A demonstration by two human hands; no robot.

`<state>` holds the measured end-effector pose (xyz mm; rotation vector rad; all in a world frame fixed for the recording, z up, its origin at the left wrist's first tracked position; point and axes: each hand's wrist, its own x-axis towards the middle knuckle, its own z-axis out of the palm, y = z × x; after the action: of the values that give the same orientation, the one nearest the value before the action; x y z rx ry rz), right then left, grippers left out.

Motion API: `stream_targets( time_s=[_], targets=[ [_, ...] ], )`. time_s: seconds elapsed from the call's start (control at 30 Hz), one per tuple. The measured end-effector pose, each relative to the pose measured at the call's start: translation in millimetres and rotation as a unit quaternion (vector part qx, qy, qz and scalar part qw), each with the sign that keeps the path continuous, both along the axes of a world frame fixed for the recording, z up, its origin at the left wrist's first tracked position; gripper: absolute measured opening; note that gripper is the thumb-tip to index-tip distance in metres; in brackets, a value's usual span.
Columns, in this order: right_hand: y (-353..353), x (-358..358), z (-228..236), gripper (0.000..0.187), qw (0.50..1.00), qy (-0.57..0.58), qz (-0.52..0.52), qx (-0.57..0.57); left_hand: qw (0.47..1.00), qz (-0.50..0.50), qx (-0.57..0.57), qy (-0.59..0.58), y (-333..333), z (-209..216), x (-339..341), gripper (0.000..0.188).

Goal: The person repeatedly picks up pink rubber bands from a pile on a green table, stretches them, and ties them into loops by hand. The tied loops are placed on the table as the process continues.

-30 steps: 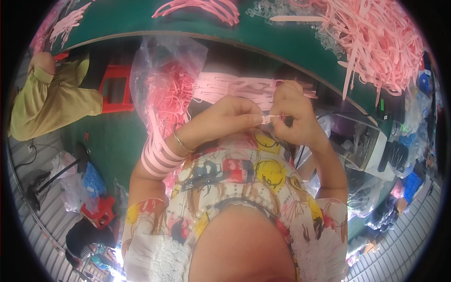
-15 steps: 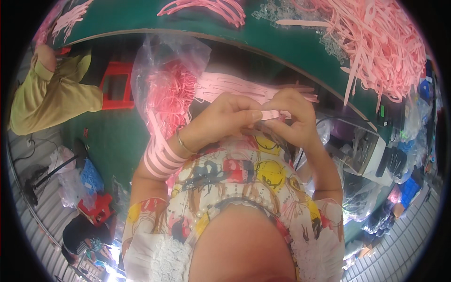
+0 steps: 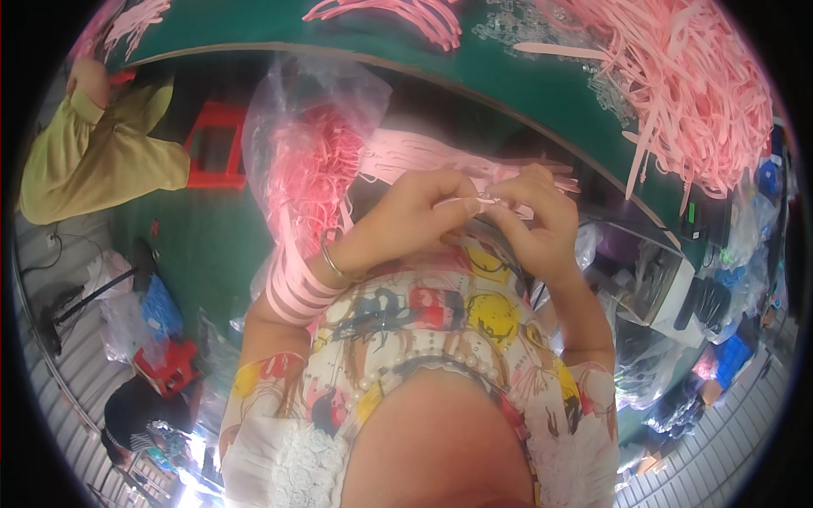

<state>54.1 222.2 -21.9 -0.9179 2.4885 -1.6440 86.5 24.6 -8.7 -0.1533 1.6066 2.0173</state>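
My left hand [image 3: 428, 210] and my right hand [image 3: 539, 222] meet in front of my chest, fingers pinched on a thin pink strap [image 3: 487, 201]. Only a short stretch of it shows between the fingertips; its fastening detail is too small to make out. Several pink straps [image 3: 292, 284] loop over my left forearm, below a bangle [image 3: 330, 256] on the wrist. Just beyond my hands lies a flat bundle of pink straps [image 3: 406, 157]. Left of that bundle, a clear plastic bag [image 3: 284, 102] holds a tangle of deeper pink straps [image 3: 318, 165].
A green table [image 3: 500, 76] curves across the far side. On it lie a big heap of pink straps [image 3: 690, 93], small clear plastic pieces [image 3: 533, 30] and a bunch of pink straps [image 3: 423, 21]. A person in olive clothing [image 3: 106, 161] is at left near a red stool [image 3: 216, 144].
The strap between my fingertips has turned from its broad face to a narrower edge. My right fingers have shifted on it. The whole view has tilted slightly.
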Motion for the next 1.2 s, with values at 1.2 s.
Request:
stream_targets(
  time_s=[1.2],
  targets=[
    [-113,-2,-15,0.042,0.986,0.074,0.136,0.055,0.825,0.339,0.452,0.026,-79,-24,17,0.038]
  ],
)
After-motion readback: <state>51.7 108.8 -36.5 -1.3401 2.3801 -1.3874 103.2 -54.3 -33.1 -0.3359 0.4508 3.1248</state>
